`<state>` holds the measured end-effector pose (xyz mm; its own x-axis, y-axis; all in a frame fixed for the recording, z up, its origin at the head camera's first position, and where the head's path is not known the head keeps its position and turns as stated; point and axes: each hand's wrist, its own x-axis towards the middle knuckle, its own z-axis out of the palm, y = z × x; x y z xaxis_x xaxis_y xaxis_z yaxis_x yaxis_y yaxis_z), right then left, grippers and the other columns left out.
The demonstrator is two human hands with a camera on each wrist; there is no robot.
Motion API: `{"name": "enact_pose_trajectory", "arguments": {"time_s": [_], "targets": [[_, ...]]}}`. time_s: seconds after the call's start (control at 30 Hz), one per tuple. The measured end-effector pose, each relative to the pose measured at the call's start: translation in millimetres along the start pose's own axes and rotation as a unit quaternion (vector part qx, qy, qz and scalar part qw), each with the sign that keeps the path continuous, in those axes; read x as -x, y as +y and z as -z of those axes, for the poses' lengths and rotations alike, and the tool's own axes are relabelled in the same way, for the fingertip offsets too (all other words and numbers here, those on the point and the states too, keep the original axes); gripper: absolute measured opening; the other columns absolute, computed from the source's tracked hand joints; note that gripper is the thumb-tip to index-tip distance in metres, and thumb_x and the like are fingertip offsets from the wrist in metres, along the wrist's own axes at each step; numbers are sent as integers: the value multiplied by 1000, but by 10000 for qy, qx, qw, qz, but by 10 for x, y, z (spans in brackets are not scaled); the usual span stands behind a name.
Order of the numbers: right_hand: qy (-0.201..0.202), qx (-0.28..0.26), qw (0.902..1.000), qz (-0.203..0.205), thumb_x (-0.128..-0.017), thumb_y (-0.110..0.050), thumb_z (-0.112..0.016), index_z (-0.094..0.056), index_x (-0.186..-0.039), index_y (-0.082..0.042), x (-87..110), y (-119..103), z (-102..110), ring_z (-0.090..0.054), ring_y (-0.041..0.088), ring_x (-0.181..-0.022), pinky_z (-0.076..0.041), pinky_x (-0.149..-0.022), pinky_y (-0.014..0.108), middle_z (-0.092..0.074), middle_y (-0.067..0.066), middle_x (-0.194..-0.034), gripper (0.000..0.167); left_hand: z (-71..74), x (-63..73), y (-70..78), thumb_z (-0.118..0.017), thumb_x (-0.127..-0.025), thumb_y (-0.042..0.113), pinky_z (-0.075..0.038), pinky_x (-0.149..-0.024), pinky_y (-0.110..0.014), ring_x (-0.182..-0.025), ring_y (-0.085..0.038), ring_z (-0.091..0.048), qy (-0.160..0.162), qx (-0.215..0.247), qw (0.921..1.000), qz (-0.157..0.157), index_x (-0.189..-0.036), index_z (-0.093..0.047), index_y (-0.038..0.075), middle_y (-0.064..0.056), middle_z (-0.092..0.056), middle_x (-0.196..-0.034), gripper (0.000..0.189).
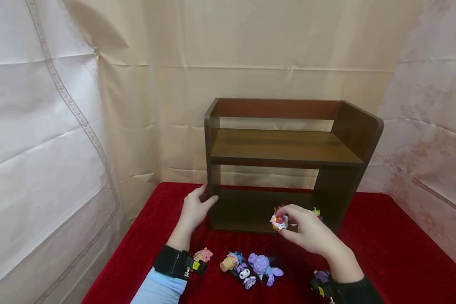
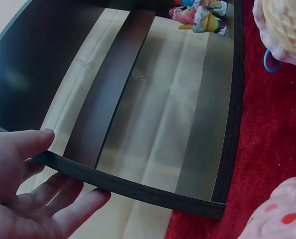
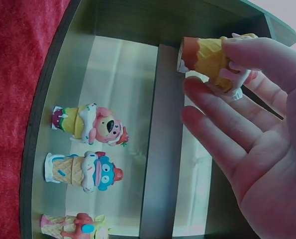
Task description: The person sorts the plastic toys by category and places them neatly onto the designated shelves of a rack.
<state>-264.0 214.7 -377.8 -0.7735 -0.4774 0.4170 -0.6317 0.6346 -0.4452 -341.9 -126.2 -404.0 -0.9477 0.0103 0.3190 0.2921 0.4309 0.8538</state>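
Note:
My right hand (image 1: 308,228) pinches a small ice-cream-cone figurine (image 3: 202,57) between thumb and fingers, in front of the shelf's lower level. My left hand (image 1: 195,209) holds the front edge of the left side panel of a dark brown two-level shelf (image 1: 289,145), thumb on the inner side and fingers outside. On the lower board stand a pink bear cone figurine (image 3: 103,127), a blue-faced cone figurine (image 3: 83,172) and a red-and-green figurine (image 3: 80,226). In the head view, my right hand partly hides them.
On the red cloth (image 1: 137,257) before the shelf lie a pink figurine (image 1: 203,255), a cone figurine (image 1: 228,262), a purple figurine (image 1: 264,265) and a black-and-white one (image 1: 246,276). Another purple piece (image 1: 321,276) lies by my right wrist. Beige curtains (image 1: 289,46) hang behind.

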Motion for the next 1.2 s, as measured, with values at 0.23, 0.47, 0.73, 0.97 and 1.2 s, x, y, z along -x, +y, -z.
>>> {"name": "enact_pose_trajectory", "arguments": {"time_s": [0.23, 0.47, 0.73, 0.97, 1.2], "targets": [[154, 184, 9997, 102, -83, -9, -83, -67, -112, -18, -114, -31, 27, -64, 13, -87, -58, -77, 27, -65, -9, -103, 35, -22, 1, 16, -72, -96, 23, -52, -99, -50, -127, -34, -58, 3, 25, 10000, -23, -149, -51, 4, -18, -57, -143, 61], [224, 357, 9990, 178, -82, -12, -85, -68, -112, -15, -276, -16, 39, -61, 13, -84, -59, -75, 33, -67, -6, -102, 34, -37, 3, 24, -72, -95, 22, -53, -97, -50, -126, -34, -59, -5, 75, 10000, -50, -149, -51, 5, -17, -57, -144, 61], [100, 454, 9986, 240, -83, -11, -84, -68, -109, -13, -460, 54, 26, -60, 19, -76, -54, -66, 26, -64, -6, -93, 31, -45, 0, 32, -72, -96, 21, -52, -98, -50, -126, -35, -58, -9, 31, 9999, -119, -149, -50, 3, -19, -57, -143, 60], [-29, 579, 9980, 255, -84, -12, -82, -69, -110, -11, -586, 129, -12, -55, 11, -74, -53, -65, 27, -63, -5, -90, 29, -55, -1, 31, -72, -96, 21, -52, -98, -51, -126, -36, -58, 7, 9, 10000, -77, -149, -50, 2, -20, -57, -143, 61], [-207, 712, 9972, 79, -85, -15, -81, -69, -109, -9, -677, 233, -117, -61, 17, -77, -54, -69, 31, -64, -4, -91, 28, -58, 4, 36, -73, -95, 22, -53, -97, -50, -126, -35, -58, 1, 2, 10000, -24, -149, -51, 4, -19, -58, -142, 61]]}}
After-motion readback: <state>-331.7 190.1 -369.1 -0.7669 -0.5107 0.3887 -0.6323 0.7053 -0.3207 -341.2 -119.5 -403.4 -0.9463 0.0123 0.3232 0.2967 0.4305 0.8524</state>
